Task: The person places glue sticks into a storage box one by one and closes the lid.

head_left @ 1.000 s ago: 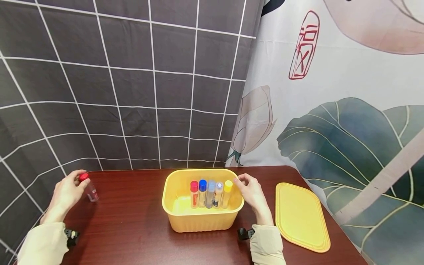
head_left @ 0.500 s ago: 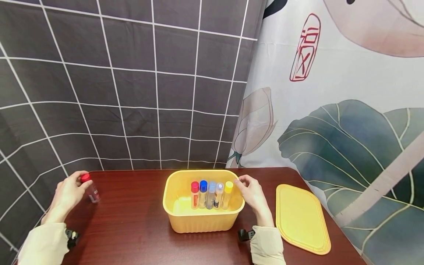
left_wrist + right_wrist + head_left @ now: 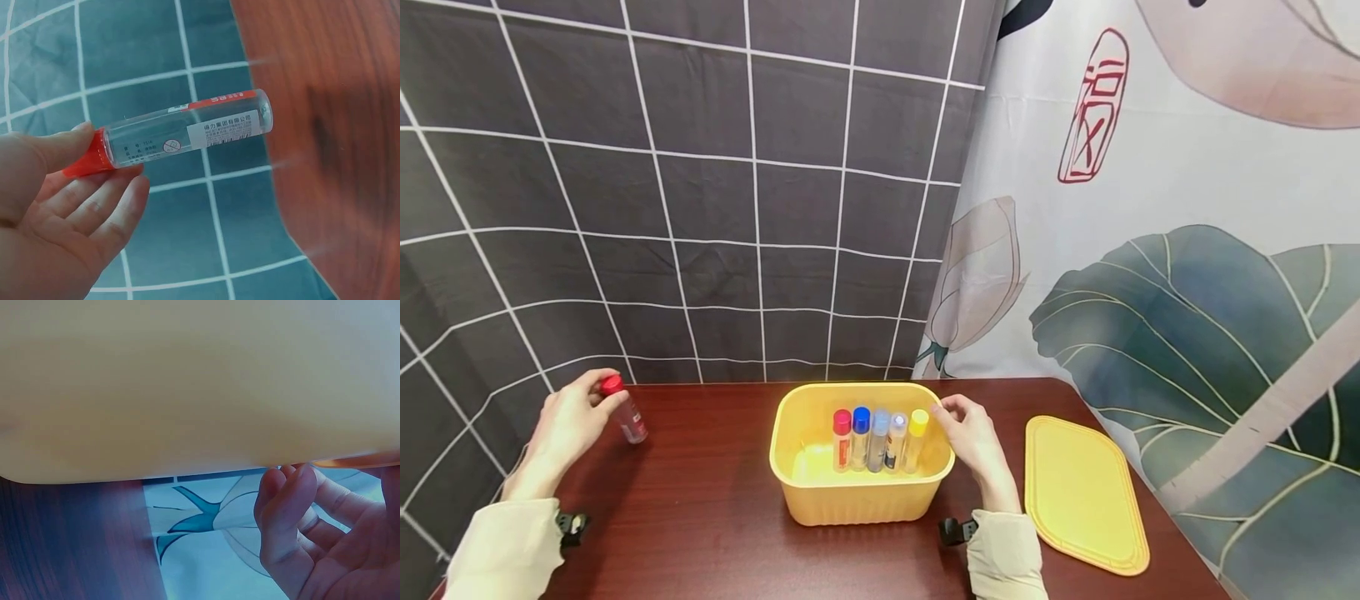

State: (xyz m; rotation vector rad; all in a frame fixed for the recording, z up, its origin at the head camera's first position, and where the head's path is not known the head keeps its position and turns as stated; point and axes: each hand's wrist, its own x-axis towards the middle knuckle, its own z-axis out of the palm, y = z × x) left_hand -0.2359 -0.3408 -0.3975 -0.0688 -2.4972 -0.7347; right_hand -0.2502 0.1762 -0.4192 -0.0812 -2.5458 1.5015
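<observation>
At the table's far left, my left hand (image 3: 568, 417) pinches a clear liquid glue bottle (image 3: 631, 422) by its red cap (image 3: 92, 156). In the left wrist view the bottle points away from the fingers, its label and barcode showing, held off the table. My right hand (image 3: 972, 437) grips the right rim of a yellow plastic box (image 3: 857, 504), thumb against the wall in the right wrist view. Inside the box several similar bottles stand in a row, among them a red-capped one (image 3: 842, 442), a blue-capped one (image 3: 861, 437) and a yellow-capped one (image 3: 914, 442).
A yellow lid (image 3: 1086, 496) lies flat on the dark red wooden table (image 3: 707, 517), right of my right forearm. Behind the table hangs a grey gridded cloth (image 3: 700, 208). A white curtain with lotus prints (image 3: 1150, 333) covers the right side.
My left hand has moved to the right and slightly away from me, carrying the glue bottle with it. The right hand stays on the box rim.
</observation>
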